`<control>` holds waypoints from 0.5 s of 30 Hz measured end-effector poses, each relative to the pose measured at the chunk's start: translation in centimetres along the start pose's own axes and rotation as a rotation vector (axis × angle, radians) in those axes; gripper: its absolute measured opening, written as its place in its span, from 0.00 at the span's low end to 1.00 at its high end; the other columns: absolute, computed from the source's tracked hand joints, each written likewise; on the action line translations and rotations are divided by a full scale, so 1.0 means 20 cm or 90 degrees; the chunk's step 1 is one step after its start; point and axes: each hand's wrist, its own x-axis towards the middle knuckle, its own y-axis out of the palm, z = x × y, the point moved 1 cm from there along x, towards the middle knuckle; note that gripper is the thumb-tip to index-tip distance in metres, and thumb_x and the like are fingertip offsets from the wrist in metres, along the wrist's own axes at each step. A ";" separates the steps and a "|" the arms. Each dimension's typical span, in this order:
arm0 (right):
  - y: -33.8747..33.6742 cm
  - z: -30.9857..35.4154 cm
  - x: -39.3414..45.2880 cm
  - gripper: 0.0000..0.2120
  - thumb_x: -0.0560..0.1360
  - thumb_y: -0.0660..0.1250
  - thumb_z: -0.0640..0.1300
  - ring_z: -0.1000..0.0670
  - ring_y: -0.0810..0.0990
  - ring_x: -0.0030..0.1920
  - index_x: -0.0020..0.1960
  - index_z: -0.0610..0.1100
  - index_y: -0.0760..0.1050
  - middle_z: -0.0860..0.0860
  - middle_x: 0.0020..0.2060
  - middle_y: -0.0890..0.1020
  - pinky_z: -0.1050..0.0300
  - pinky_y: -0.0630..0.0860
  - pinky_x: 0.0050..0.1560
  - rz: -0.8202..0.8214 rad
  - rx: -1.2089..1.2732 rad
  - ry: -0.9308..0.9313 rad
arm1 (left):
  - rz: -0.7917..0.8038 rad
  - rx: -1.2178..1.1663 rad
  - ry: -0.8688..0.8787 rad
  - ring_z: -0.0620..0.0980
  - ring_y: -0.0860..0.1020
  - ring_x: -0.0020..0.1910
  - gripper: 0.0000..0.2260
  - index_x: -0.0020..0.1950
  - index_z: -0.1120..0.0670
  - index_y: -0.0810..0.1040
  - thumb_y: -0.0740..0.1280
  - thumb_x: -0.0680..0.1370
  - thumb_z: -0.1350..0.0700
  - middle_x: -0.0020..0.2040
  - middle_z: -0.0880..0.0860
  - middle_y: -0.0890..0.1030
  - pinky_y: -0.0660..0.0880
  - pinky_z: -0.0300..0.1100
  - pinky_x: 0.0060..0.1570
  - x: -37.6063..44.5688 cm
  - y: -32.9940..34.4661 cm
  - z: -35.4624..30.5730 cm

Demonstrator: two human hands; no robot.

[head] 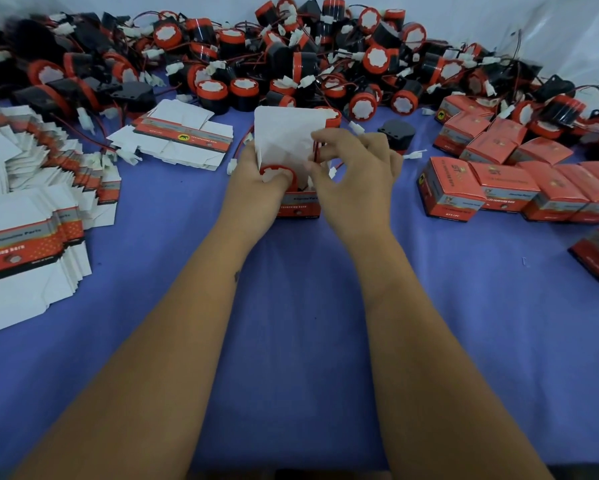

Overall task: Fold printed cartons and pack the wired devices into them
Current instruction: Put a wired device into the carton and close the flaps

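Midway across the bench (291, 306), the open carton (296, 202) stands upright between both hands, its white lid flap raised. Left hand (256, 178) presses a red-capped device (277, 173) down into the mouth; right hand (353, 168) pinches its thin red wire (316, 152). Thin card likely creases easily, so hold the walls; the device looks rigid and light, its wire springy. Loose devices (291, 53) crowd the far edge, flat cartons (31, 202) lie left, packed boxes (499, 188) right

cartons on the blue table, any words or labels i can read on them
"reversing horn": on the front of the open red printed carton between the hands.
"Genuine Parts": grey band of the flat white-and-red carton blanks at left; blurred, likely.
Closed red cartons at right: logo and small print too blurred to read.
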 end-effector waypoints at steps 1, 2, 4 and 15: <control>0.00 0.00 0.00 0.14 0.72 0.73 0.42 0.49 0.72 0.55 0.57 0.49 0.81 0.53 0.47 0.82 0.68 0.55 0.57 -0.001 -0.033 -0.035 | -0.001 -0.004 0.001 0.33 0.79 0.47 0.19 0.70 0.51 0.71 0.65 0.79 0.61 0.52 0.41 0.79 0.73 0.25 0.39 0.00 0.00 0.00; 0.00 0.00 0.00 0.11 0.71 0.73 0.41 0.47 0.73 0.54 0.54 0.46 0.83 0.51 0.47 0.82 0.64 0.58 0.57 -0.005 -0.051 -0.074 | -0.002 -0.006 0.003 0.32 0.78 0.46 0.19 0.69 0.51 0.71 0.65 0.79 0.62 0.52 0.41 0.79 0.73 0.25 0.40 0.00 0.00 0.00; 0.02 0.00 0.00 0.06 0.71 0.74 0.38 0.43 0.74 0.50 0.47 0.40 0.85 0.46 0.46 0.81 0.58 0.67 0.53 -0.013 -0.044 -0.122 | -0.005 -0.005 0.008 0.30 0.78 0.45 0.19 0.69 0.51 0.71 0.65 0.79 0.62 0.52 0.41 0.79 0.73 0.24 0.40 0.00 0.00 0.00; 0.00 0.00 0.00 0.10 0.71 0.65 0.32 0.43 0.76 0.47 0.45 0.41 0.84 0.48 0.42 0.81 0.52 0.69 0.49 0.027 -0.095 -0.195 | -0.020 0.001 0.006 0.34 0.78 0.48 0.21 0.71 0.51 0.69 0.66 0.79 0.60 0.53 0.40 0.78 0.73 0.24 0.38 0.00 0.01 -0.01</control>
